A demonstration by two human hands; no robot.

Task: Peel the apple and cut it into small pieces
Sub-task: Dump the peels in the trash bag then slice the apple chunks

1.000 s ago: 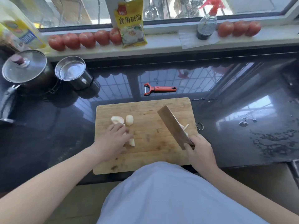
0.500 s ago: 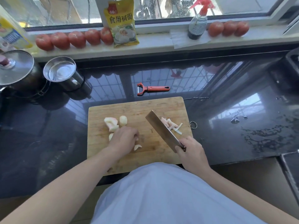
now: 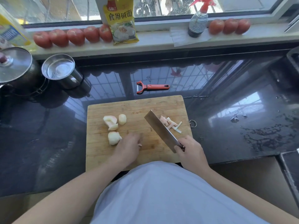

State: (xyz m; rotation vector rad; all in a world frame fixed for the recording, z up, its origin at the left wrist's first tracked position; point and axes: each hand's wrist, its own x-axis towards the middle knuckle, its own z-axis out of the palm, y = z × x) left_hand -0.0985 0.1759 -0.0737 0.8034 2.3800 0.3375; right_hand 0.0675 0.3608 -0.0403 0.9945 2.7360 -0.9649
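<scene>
Cleaver (image 3: pixel 161 130) is being gripped by its handle in the right hand (image 3: pixel 191 151), the fingers wrapped round it near the front right corner of a wooden cutting board (image 3: pixel 137 104); the broad blade is being held tilted, its tip pointing up and to the left above the board. The left hand (image 3: pixel 127 149) is being rested knuckles-up on the middle of the board, fingers curled down over a small pale piece that is only partly seen at the fingertips. Peeled apple chunks are being kept just to the left of that hand: the nearest chunk (image 3: pixel 114 137) is lying beside the knuckles, with two more pieces (image 3: pixel 110 122) touching each other behind it and a smaller piece (image 3: pixel 122 119) to their right. Thin trimmings (image 3: pixel 171 124) are being left in a small heap behind the blade, toward the right edge. A red peeler (image 3: pixel 151 87) is being left on the dark glossy counter (image 3: pixel 226 126) just beyond the board. Tomatoes (image 3: pixel 72 36), a yellow packet (image 3: pixel 120 21) and a spray bottle (image 3: pixel 198 21) are being stored along the windowsill, and two steel pots (image 3: pixel 59 70) are being kept at far left.
</scene>
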